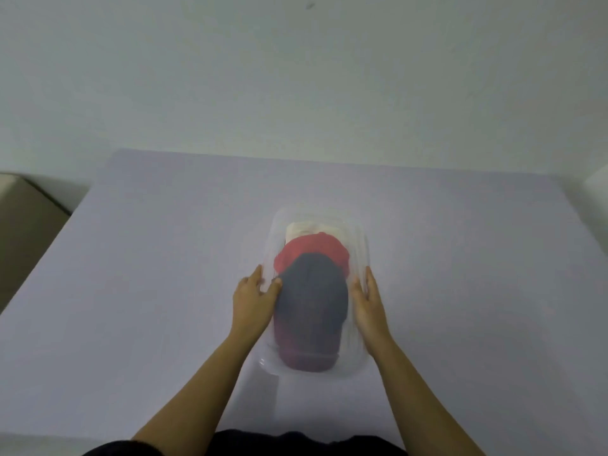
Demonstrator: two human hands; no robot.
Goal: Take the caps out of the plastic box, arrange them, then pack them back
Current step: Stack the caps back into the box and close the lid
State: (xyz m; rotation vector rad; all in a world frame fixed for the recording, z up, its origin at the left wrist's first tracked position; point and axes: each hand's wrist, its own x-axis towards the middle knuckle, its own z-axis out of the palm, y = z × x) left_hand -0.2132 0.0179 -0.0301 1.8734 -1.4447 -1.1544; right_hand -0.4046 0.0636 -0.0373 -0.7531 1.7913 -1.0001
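A clear plastic box [362,245] stands in the middle of the table, long side running away from me. Inside lie stacked caps: a dark grey-blue cap [312,291] on top, a dark red cap [306,353] under it at the near end, a red cap [312,250] behind, and a cream cap [306,227] at the far end. My left hand [253,297] grips the box's left wall, thumb over the rim touching the grey-blue cap. My right hand [367,301] lies flat against the right wall.
The box rests on a pale lilac table [148,291] that ends at a white wall. A brown cardboard box [26,225] stands on the floor beyond the table's left edge. My dark clothing shows at the bottom edge.
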